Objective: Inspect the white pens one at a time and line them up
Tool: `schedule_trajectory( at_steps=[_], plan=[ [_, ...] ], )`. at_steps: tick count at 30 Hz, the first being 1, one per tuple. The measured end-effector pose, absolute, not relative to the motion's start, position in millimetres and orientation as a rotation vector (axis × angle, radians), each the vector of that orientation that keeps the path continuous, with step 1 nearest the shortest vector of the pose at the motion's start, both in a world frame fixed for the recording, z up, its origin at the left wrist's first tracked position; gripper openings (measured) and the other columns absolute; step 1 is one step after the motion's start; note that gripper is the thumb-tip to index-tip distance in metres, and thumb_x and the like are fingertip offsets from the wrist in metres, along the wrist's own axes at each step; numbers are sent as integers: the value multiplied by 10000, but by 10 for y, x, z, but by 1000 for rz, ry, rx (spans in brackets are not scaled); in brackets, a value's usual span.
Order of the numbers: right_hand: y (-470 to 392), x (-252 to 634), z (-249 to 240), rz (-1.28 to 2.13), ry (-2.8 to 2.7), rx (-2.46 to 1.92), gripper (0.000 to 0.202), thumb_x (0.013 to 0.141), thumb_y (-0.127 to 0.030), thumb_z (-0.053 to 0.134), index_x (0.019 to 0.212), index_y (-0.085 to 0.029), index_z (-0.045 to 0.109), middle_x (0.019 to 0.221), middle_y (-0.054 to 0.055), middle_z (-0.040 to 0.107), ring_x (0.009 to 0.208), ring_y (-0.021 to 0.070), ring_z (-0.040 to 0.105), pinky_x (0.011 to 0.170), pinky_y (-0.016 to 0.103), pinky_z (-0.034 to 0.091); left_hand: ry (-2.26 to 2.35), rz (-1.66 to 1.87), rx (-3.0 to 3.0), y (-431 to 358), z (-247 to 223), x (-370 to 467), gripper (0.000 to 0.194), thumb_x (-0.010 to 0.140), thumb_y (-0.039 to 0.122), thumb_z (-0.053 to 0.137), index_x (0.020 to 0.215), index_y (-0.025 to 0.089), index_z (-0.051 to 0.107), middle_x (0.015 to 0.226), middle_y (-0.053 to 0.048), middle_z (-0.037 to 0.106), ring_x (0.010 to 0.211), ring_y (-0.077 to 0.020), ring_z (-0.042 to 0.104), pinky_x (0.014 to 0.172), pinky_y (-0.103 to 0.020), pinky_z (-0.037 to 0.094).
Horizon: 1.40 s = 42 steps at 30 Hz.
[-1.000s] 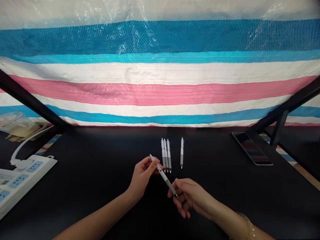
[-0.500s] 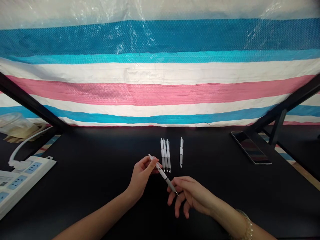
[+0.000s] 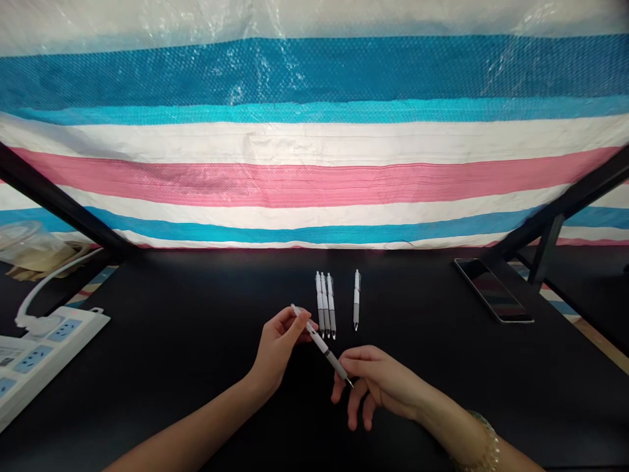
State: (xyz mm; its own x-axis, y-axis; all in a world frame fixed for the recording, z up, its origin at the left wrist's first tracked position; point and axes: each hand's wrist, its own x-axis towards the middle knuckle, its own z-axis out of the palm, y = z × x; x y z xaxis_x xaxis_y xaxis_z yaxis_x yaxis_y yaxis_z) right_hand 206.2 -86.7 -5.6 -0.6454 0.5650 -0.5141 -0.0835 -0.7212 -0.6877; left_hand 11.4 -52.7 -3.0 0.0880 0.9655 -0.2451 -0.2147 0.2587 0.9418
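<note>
Pinched in my left hand [image 3: 278, 344] is the clip end of a white and grey pen [image 3: 320, 342], slanting down to the right with its metal tip low. My right hand [image 3: 381, 380] is at the pen's grey grip, thumb and index finger near it and the other fingers spread and curled; whether it grips the pen is hard to tell. Beyond my hands, three similar pens [image 3: 325, 305] lie side by side on the black table [image 3: 206, 295]. One more pen [image 3: 356, 300] lies apart to their right.
A phone [image 3: 493, 290] rests at the right of the table. At the left is a white power strip [image 3: 54, 347] with a plugged cable, and behind it a clear plastic container [image 3: 34, 248]. A striped sheet [image 3: 314, 183] hangs behind, between black slanted bars.
My right hand's fingers have shifted slightly to the right along the pen's grip. The pen's tip has moved a little down and right. My left hand keeps its hold.
</note>
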Motion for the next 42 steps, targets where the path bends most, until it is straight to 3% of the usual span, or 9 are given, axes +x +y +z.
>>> schedule_trajectory(
  at_steps=[3,7,10,14,16,23,34,42],
  plan=[
    [-865,2062,-64,2350,-870,-1052,345,756,-408,675,888,-161,475,838,51,656,583,193,691,387,197,499,1111,1079,884,-528,-37,111,231,800,392,682,817,162,664,741,-30,676,695,-130,618,654,-204,503],
    [-867,2052,-64,2378,-864,-1049,357,808,-473,604,904,-152,479,848,70,651,589,195,693,400,211,511,1110,1088,884,-527,-46,108,226,809,383,676,826,158,665,749,-33,674,710,-132,620,665,-206,506],
    [-866,2060,-40,2327,-838,-1048,369,751,-414,688,895,-174,447,838,39,637,624,209,699,406,210,512,1105,1092,893,-526,-48,106,224,811,381,674,831,158,667,756,-34,674,727,-137,622,672,-209,506],
    [-860,2088,-20,2403,-832,-994,365,838,-478,562,992,-157,482,888,88,662,635,225,707,412,233,525,1105,1100,875,-525,-50,106,228,807,388,679,824,160,667,748,-22,669,709,-122,613,663,-198,501],
    [-862,2093,-40,2451,-864,-1004,379,843,-498,552,951,-138,501,798,84,674,590,211,700,405,219,517,1108,1105,867,-525,-54,108,234,804,391,682,826,158,668,747,-22,670,710,-122,615,667,-201,505],
    [-884,2076,-119,2372,-924,-1096,406,673,-356,761,803,-171,424,622,48,685,522,203,684,374,177,472,1110,1177,763,-479,-76,79,227,784,372,706,830,153,667,731,-22,679,681,-112,617,639,-191,507],
    [-890,2091,-80,2384,-922,-1048,369,663,-300,731,799,-172,413,586,40,677,474,183,664,372,171,469,1098,1354,693,-308,-32,-68,230,741,363,742,772,144,675,718,-18,657,662,-108,594,641,-210,527],
    [-893,2088,-74,2342,-915,-1081,375,662,-307,737,790,-170,413,586,42,676,475,178,663,373,166,462,1089,1298,683,-376,-55,-37,216,757,362,729,793,155,676,716,-14,657,648,-101,585,630,-198,515]
  ],
)
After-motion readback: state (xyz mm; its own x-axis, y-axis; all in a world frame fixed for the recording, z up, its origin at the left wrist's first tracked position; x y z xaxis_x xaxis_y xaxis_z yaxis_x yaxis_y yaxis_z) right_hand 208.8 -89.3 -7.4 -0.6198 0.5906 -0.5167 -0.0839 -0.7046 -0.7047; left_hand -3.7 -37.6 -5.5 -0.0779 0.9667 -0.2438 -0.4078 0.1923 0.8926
